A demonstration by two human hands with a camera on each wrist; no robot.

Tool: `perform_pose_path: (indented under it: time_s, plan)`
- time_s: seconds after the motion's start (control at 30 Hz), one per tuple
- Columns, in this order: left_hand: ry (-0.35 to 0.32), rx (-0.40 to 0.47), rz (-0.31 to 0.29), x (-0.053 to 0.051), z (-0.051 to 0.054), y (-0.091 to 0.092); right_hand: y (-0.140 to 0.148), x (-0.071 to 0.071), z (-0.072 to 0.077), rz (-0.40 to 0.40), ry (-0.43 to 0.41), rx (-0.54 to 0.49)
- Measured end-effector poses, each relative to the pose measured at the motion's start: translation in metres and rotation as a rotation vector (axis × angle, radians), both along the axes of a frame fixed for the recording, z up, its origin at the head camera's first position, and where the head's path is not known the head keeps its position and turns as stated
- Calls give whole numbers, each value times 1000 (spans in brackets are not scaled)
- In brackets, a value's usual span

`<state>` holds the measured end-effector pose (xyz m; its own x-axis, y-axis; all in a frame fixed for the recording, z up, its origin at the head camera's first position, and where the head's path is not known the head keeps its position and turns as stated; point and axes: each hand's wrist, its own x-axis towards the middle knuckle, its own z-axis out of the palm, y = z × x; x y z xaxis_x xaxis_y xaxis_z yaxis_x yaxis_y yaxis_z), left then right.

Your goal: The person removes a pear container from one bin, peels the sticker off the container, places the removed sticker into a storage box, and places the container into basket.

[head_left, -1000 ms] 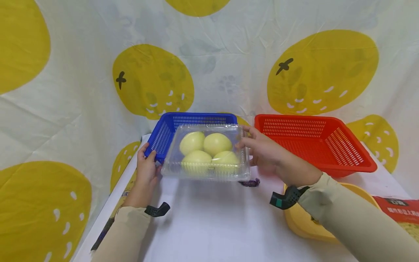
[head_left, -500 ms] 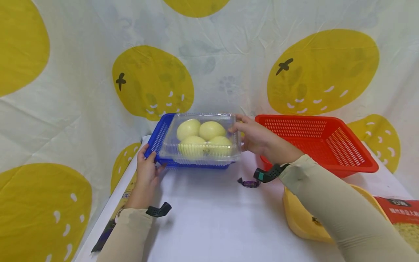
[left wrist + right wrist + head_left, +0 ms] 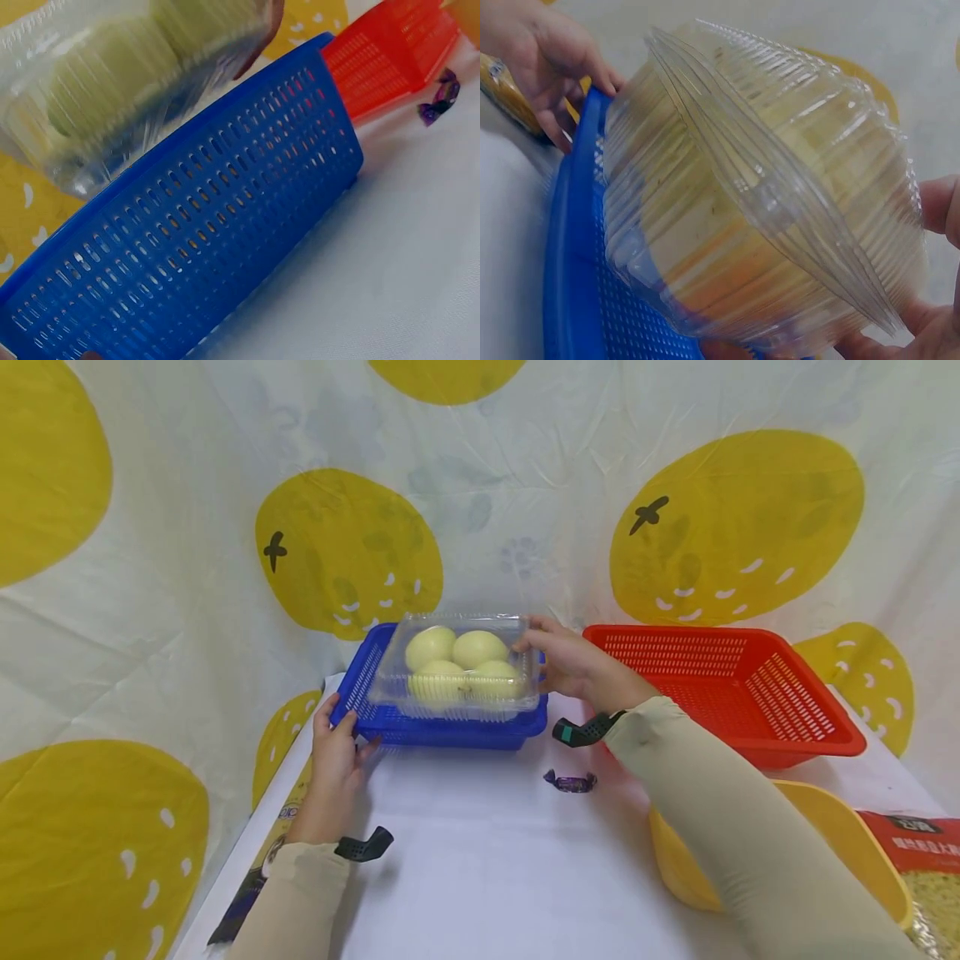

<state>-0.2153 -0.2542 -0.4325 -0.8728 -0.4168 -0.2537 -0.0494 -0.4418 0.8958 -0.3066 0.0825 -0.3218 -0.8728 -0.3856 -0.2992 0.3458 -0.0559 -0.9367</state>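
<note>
My right hand [image 3: 577,664] grips the right side of a clear plastic clamshell box [image 3: 397,681], its lid closed over several pale yellow-green round fruits [image 3: 480,650]. Tilted slightly, the box [image 3: 780,202] hangs over the blue perforated basket [image 3: 450,735], partly within its rim. My left hand [image 3: 336,760] holds that basket by the front left corner; in the right wrist view its fingers [image 3: 562,60] curl at the rim. From the left wrist, the basket's slotted front wall [image 3: 187,210] shows below the box, and the hand itself is almost out of sight.
A red perforated basket [image 3: 750,693] stands at the right. Nearer are a yellow tub [image 3: 675,860], partly behind my right sleeve, and a red-and-clear packet [image 3: 922,852]. A purple wrapped candy [image 3: 572,782] lies on the white table. Another packet [image 3: 251,885] lies along the left edge.
My right hand has carried the box of fruit away from me and slightly left, over the blue basket. The candy has come fully into sight. My left hand has kept its place on the basket.
</note>
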Motion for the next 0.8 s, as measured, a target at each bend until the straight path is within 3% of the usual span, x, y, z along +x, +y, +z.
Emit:
perform_pose_path:
  time_s: [0.37, 0.8]
  plan:
    - [-4, -19, -12, 0, -1, -2, -20, -23, -25, -35, -24, 12]
    - [-4, -49, -32, 1, -1, -3, -41, -31, -44, -60, -53, 88]
